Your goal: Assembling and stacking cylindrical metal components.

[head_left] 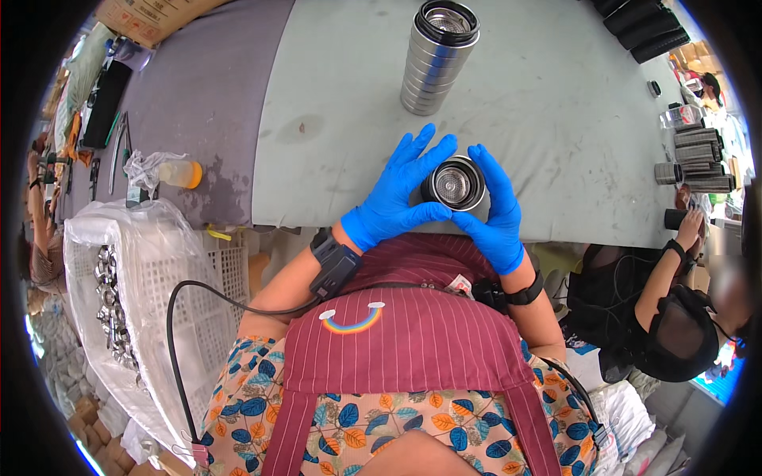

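Note:
My left hand (397,190) and my right hand (498,214), both in blue gloves, curve around a round metal cup (455,184) near the table's front edge. It has a black rim and a shiny, finely patterned inside. Thumbs lie along its near side and forefingers reach to its far side; where the fingertips press is partly hidden. Beyond my hands stands a tall stack of similar silver cups (432,75), leaning slightly in view, its top one black-rimmed with the same shiny inside.
The grey-green table cover (341,103) meets a purple-grey one (214,87) at left. A yellow-capped bottle (181,173) stands there. A plastic-lined white crate (151,262) with metal parts is at my left. Dark cup stacks (698,159) and a co-worker's hand (689,230) are at right.

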`<state>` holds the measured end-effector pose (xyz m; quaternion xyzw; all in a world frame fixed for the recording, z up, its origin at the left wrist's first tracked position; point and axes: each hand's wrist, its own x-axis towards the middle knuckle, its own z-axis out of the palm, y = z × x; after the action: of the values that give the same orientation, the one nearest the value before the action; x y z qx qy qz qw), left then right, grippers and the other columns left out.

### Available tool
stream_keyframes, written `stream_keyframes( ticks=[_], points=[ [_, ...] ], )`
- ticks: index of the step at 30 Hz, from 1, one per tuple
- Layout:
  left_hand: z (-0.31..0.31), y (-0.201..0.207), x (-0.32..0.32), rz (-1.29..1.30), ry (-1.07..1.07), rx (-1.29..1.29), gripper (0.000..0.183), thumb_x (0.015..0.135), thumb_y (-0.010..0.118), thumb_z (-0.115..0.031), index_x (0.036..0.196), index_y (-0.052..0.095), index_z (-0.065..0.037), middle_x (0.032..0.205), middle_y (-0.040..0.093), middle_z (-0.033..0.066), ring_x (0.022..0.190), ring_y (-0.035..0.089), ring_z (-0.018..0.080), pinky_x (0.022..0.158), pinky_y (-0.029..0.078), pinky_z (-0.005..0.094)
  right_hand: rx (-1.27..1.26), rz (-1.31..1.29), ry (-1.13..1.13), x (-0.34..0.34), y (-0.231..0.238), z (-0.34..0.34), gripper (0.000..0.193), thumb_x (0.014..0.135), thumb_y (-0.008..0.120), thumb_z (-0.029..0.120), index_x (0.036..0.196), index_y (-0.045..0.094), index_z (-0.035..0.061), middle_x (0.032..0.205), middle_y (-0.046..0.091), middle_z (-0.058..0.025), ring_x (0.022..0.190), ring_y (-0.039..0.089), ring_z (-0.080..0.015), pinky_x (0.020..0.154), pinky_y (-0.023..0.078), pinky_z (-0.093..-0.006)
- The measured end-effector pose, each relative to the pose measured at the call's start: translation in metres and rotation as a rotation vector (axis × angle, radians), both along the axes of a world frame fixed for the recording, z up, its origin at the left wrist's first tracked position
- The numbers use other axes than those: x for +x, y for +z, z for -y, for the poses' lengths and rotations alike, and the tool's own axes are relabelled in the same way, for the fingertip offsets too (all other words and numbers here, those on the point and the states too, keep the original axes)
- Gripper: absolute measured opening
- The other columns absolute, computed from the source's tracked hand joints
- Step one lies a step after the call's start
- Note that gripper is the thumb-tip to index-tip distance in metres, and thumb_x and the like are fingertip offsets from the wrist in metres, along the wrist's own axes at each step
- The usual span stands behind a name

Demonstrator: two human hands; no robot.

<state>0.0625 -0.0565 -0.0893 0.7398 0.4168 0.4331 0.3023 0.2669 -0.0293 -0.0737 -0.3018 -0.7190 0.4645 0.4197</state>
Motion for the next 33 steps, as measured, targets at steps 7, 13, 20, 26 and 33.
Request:
stream_keyframes(
  ticks=[7,13,20,26,33],
  points=[
    [0.001,-0.003,0.000,0.000,0.007,-0.035,0.085,0.081,0.070,-0.045,0.149,0.033,-0.011,0.155,0.031,0.0065,0.147,0.013,0.0311,0.119,0.006,0.0474,-0.035,0.007,0.009,0.001,-0.007,0.000,0.079,0.074,0.079,0.011,0.142,0.041,0.0039,0.146,0.044,-0.0138,0.141,0.032,-0.0292,0.116,0.024,-0.0421],
    [0.001,-0.005,0.001,0.011,0.031,-0.036,0.085,0.082,0.065,-0.055,0.147,0.035,-0.009,0.151,0.037,0.0108,0.145,0.020,0.0342,0.118,0.009,0.0495,-0.067,0.022,0.015,0.002,-0.009,0.000,0.079,0.074,0.079,0.010,0.142,0.040,0.0030,0.146,0.043,-0.0146,0.140,0.034,-0.0279,0.115,0.027,-0.0405],
    [0.000,-0.003,0.000,0.001,0.013,-0.074,0.082,0.083,0.066,-0.051,0.147,0.036,-0.010,0.149,0.040,0.0098,0.145,0.021,0.0325,0.118,0.007,0.0496,-0.153,-0.056,0.061,0.002,-0.014,-0.001,0.079,0.077,0.077,0.008,0.144,0.037,0.0015,0.147,0.042,-0.0142,0.137,0.038,-0.0241,0.112,0.031,-0.0380],
    [0.001,-0.001,-0.002,-0.032,0.016,-0.154,0.077,0.081,0.072,-0.042,0.144,0.039,-0.013,0.149,0.040,0.0069,0.146,0.014,0.0332,0.116,-0.003,0.0538,-0.352,-0.119,0.136,0.007,-0.014,-0.003,0.077,0.078,0.076,0.009,0.144,0.036,0.0021,0.147,0.042,-0.0131,0.138,0.036,-0.0254,0.113,0.030,-0.0388],
    [-0.002,0.005,-0.002,-0.106,0.004,-0.223,0.074,0.078,0.074,-0.045,0.139,0.042,-0.018,0.151,0.037,0.0102,0.145,0.013,0.0408,0.113,-0.005,0.0609,-0.089,0.218,0.142,0.015,-0.004,-0.017,0.071,0.077,0.078,0.020,0.138,0.044,0.0059,0.142,0.048,-0.0120,0.142,0.027,-0.0377,0.116,0.018,-0.0487]
  ],
)
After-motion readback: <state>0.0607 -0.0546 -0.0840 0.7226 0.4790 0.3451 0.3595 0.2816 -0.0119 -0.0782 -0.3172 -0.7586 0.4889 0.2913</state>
